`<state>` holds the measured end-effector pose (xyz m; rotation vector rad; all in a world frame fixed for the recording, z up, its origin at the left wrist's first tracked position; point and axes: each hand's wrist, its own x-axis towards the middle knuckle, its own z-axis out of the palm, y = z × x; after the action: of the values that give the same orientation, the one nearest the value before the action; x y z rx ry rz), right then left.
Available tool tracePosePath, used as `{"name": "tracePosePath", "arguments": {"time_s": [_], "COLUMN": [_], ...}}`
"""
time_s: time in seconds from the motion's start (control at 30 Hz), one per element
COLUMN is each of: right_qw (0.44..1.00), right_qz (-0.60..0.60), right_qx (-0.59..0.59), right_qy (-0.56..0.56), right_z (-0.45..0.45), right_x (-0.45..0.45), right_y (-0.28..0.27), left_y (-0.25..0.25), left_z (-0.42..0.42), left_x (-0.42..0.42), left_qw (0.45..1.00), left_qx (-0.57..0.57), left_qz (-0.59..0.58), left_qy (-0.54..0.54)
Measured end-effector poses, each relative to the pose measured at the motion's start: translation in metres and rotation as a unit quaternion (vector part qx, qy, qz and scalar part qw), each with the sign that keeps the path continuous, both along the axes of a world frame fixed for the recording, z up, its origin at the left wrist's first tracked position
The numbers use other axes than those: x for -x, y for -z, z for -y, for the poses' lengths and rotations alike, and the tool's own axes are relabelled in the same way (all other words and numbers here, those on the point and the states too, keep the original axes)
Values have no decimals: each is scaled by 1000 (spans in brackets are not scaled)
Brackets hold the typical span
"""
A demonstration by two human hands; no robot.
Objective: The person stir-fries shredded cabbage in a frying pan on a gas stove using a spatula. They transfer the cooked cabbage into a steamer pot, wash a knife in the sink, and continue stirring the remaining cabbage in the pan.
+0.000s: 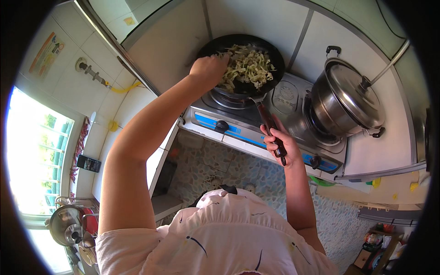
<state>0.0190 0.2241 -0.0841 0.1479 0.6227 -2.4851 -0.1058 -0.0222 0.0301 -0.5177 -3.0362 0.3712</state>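
Observation:
A dark wok [240, 91] stands over the left burner of a steel two-burner gas stove [285, 98]. Cut pale green vegetable pieces [252, 67], perhaps cauliflower or cabbage, lie in it. My left hand [209, 70] is at the wok's left side, over the food, its fingers bent down; whether it holds anything is hidden. The wok's dark brown handle [268, 118] points towards me, and my right hand [283, 146] is closed around its lower part.
A lidded steel pot [338, 99] occupies the right burner. Light panels [261, 20] shield the stove's back and sides. Black knobs [221, 126] sit on its front. At the left are a yellow gas hose [125, 88], a phone [88, 163] by the window and a rack with a steel lid [67, 225].

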Motion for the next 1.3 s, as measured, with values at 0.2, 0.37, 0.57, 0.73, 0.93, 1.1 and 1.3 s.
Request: {"name": "tracePosePath", "arguments": {"time_s": [0.2, 0.37, 0.57, 0.73, 0.93, 1.1, 1.3], "right_qw": [1000, 1000, 1000, 1000, 999, 999, 1000], "right_qz": [4, 0, -6, -7, -6, -1, -6], "right_qx": [7, 2, -15, -24, -30, -35, -20], "right_qy": [12, 10, 6, 9, 11, 13, 7], "right_z": [-5, -4, -1, -3, -1, -2, -1], "right_x": [1, 1, 0, 0, -1, 0, 1], "right_y": [6, 5, 2, 2, -4, 0, 2], "left_y": [-10, -41, -17, -19, 9, 7, -32], "left_z": [36, 80, 112, 79, 49, 34, 41], "left_x": [-48, -85, -55, -5, 33, 3, -54], "left_qw": [988, 991, 988, 830, 547, 770, 984], "left_qx": [113, 111, -142, -409, -645, -486, -149], "left_qz": [-1, -35, -64, 276, 398, 375, 98], "left_qy": [109, 60, -12, -260, -355, -176, 17]}}
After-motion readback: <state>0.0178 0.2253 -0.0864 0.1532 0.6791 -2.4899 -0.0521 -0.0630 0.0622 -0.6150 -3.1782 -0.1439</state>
